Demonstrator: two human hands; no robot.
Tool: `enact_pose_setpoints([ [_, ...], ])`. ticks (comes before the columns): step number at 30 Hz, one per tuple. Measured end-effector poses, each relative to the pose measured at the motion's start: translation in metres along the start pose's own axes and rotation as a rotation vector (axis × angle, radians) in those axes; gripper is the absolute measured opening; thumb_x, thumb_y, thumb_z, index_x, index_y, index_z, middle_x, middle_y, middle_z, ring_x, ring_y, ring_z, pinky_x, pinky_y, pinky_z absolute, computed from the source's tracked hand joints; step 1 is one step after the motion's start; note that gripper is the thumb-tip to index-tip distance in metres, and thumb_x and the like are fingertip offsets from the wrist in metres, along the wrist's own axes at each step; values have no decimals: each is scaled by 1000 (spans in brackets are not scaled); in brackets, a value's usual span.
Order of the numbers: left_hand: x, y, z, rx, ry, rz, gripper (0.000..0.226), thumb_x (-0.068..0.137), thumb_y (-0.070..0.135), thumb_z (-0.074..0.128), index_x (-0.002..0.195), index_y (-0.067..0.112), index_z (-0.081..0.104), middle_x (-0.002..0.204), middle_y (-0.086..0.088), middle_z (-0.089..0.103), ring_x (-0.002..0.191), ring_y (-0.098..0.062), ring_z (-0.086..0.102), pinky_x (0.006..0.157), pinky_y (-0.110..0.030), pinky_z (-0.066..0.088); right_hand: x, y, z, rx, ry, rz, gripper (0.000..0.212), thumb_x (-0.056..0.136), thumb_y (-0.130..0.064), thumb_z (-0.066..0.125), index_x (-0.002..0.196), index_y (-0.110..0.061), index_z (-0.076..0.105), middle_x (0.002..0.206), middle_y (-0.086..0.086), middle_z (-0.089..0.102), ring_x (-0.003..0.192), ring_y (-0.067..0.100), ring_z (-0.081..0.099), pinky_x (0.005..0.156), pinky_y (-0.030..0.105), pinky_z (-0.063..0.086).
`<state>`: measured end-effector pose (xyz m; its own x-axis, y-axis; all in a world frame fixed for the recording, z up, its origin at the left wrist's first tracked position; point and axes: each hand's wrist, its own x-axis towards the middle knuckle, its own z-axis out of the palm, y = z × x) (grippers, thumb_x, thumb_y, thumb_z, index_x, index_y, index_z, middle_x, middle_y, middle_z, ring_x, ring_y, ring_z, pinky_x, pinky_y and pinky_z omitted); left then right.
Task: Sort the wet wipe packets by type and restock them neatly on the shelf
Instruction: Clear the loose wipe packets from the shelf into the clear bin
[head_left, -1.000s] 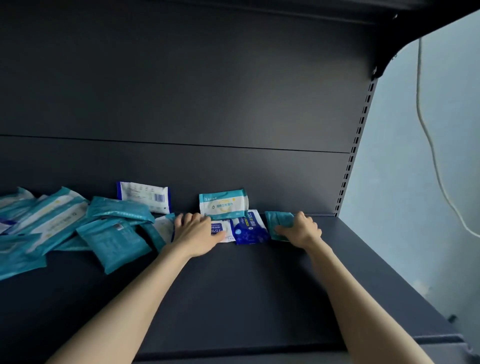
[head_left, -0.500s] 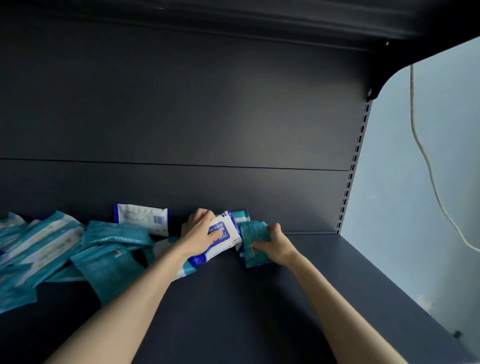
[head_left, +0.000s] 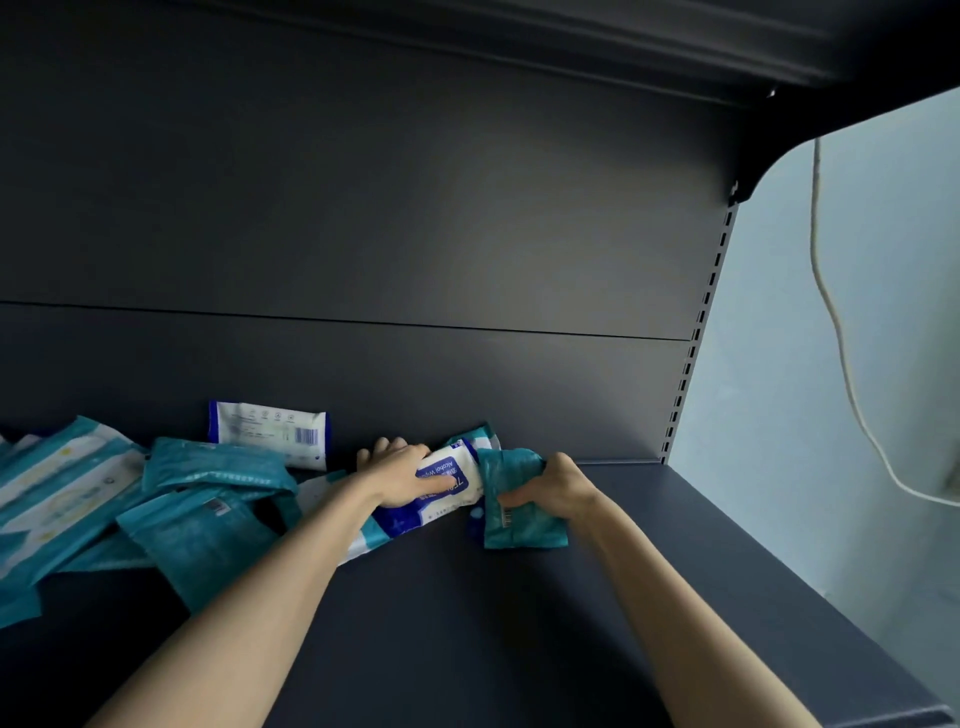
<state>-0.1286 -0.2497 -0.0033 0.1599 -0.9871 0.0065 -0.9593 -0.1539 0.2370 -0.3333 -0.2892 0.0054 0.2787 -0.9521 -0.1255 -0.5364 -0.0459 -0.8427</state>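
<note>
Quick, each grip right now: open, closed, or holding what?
Left grip: holds the white-and-blue alcohol wipes packet, fingers curled over it.
Right grip: holds the teal packet by its upper edge.

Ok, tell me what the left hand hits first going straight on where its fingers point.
Probably the shelf's dark grey metal back panel: the left hand, gripping the white-and-blue alcohol wipes packet, points at it, nothing visible between. Depth unclear.

The person is working bare-armed: both forearms are showing uncovered from the wrists right down to the lower edge of view. The left hand (head_left: 402, 475) and right hand (head_left: 558, 486) are going bare as well.
</note>
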Motion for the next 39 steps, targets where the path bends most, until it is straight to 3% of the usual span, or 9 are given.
enact_pose_setpoints([
  [3,-3,-3,-3,-19,-43,61,62,84,66,51,127,23,46,139,2,31,130,-23,28,105,-39,23,-8,5,0,75,26,-15,52,65,-4,83,109,0,55,104,9,67,89,23,66,70,32,55],
  [7,-15,-1,1,-294,-72,137,62,68,66,67,96,15,49,114,3,52,107,-26,54,91,-39,41,-26,10,0,227,45,-80,59,67,7,77,113,-9,44,102,7,60,90,23,61,70,36,55],
  [12,-44,14,-11,-564,34,90,94,62,35,87,139,20,35,133,-3,50,113,-22,56,94,-41,48,-61,10,-3,325,132,-200,52,69,13,73,107,-9,46,91,2,60,78,19,61,70,40,56],
  [14,-60,19,-18,-654,101,126,61,60,31,88,112,14,60,112,-3,68,90,-17,67,85,-42,54,-86,9,-6,410,153,-226,49,70,13,72,109,-6,50,89,1,64,71,15,64,59,32,56],
  [16,-86,26,-25,-722,192,167,40,61,30,88,89,15,64,86,0,74,76,-19,71,77,-46,56,-117,5,-11,511,133,-253,45,71,14,70,110,-3,54,87,4,69,68,17,69,56,31,56],
  [22,-218,61,-33,-1034,462,194,27,77,24,77,98,22,60,91,6,71,80,-5,69,75,-29,56,-230,-2,-20,860,-52,-344,26,80,12,59,103,-1,58,86,15,73,74,31,72,60,45,59],
  [25,-298,67,-20,-1183,592,126,29,82,22,72,104,18,55,94,7,70,81,-4,68,68,-19,54,-285,10,-8,911,-119,-350,29,80,-10,64,108,-4,61,101,23,70,92,39,68,77,56,56],
  [28,-376,63,-7,-1281,645,50,22,84,23,69,101,25,54,94,7,70,82,-3,68,65,-17,52,-340,17,15,910,-192,-349,27,86,-22,58,109,-7,60,92,13,73,83,29,71,69,43,59],
  [39,-595,-52,25,-1299,805,-367,12,89,27,62,96,30,52,88,9,68,80,-4,67,69,-24,51,-476,0,188,801,-351,-260,25,83,-9,69,105,-8,58,102,13,71,89,30,69,80,50,56],
])
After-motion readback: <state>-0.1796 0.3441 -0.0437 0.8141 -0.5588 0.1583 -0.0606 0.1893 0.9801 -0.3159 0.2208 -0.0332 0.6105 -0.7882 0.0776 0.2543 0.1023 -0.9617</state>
